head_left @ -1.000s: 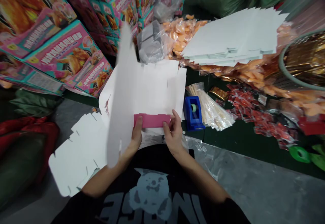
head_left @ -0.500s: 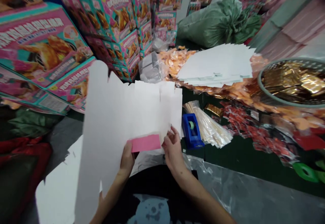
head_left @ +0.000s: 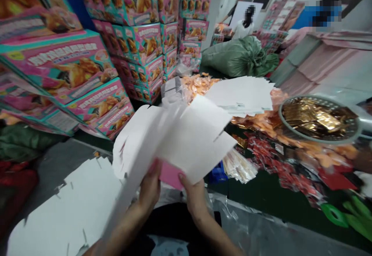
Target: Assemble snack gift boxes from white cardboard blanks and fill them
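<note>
- The left hand [head_left: 149, 188] and right hand [head_left: 194, 194] are both clamped on the lower edge of a flat white die-cut cardboard box blank [head_left: 192, 140]. It is held up just above the lap, with one hand on each side of its pink flap [head_left: 169, 175].
- The blank looks light, thin and bendy, and it probably creases easily. It is best held two-handed at the edges beside the fold lines.
- Blur smears its left half, and most fingertips are hidden behind the board.
- A blue tape dispenser [head_left: 216, 172] is mostly covered by the blank's corner.
- A pile of white cut sheets [head_left: 66, 209] lies low on the left.
- Farther off stand stacked pink-and-teal printed cartons [head_left: 87, 66].
</note>
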`<state>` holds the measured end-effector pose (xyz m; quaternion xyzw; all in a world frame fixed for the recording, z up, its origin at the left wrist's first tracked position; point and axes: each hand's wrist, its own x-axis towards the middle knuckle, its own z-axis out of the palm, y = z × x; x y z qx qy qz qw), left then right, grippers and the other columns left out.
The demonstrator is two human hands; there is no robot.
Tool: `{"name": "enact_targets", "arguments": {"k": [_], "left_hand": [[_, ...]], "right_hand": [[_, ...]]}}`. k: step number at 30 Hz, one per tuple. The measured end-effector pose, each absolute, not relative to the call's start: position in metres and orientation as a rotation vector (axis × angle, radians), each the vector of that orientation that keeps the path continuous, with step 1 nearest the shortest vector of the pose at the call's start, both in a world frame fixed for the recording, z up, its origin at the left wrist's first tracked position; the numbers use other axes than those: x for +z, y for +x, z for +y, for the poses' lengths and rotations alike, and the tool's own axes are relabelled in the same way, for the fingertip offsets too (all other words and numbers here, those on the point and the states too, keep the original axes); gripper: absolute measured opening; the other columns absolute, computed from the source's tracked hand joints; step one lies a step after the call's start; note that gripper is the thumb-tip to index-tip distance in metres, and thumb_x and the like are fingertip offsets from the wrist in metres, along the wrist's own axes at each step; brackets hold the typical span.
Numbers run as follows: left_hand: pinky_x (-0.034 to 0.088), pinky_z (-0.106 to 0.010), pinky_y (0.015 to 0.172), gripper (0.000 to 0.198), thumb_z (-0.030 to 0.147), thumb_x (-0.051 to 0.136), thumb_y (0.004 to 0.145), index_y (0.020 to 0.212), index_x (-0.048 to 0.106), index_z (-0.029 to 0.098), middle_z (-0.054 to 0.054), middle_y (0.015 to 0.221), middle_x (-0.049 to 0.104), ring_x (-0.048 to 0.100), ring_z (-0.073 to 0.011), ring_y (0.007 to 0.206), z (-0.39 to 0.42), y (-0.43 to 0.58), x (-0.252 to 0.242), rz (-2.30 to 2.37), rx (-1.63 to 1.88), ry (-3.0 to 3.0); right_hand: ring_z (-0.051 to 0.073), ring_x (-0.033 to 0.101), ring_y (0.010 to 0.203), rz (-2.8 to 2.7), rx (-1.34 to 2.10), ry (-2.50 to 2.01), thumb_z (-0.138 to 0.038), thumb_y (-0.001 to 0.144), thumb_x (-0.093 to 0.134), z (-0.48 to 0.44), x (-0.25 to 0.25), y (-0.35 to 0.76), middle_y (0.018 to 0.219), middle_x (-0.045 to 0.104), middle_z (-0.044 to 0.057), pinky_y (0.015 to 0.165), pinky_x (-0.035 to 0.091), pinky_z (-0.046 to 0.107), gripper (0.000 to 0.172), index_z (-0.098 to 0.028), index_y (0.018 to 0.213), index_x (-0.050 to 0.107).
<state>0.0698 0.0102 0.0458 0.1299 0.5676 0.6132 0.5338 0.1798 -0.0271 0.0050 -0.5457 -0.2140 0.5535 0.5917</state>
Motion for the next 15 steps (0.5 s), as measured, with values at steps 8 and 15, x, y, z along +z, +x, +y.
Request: {"name": "enact_targets", "arguments": {"k": [8, 15], "left_hand": [[0.053, -0.031, 0.070, 0.028, 0.024, 0.082, 0.057, 0.078, 0.067, 0.016, -0.004, 0.075, 0.071, 0.064, -0.0174, 0.065, 0.041, 0.093, 0.037, 1.240, 1.412, 0.087], [0.045, -0.025, 0.054, 0.016, 0.007, 0.063, 0.046, 0.061, 0.066, 0.013, -0.002, 0.056, 0.064, 0.058, -0.0150, 0.052, 0.052, 0.103, 0.047, 1.225, 1.290, 0.155]], "right_hand": [[0.030, 0.068, 0.108, -0.881, 0.959, -1.524, -0.046, 0.072, 0.077, -0.048, 0.010, 0.193, 0.109, 0.074, 0.016, 0.101, 0.050, 0.048, 0.050, -0.013, 0.109, 0.069], [0.036, 0.071, 0.098, -0.917, 0.889, -1.617, -0.049, 0.078, 0.070, -0.056, 0.004, 0.201, 0.100, 0.076, 0.013, 0.099, 0.051, 0.055, 0.032, -0.023, 0.097, 0.072]]}}
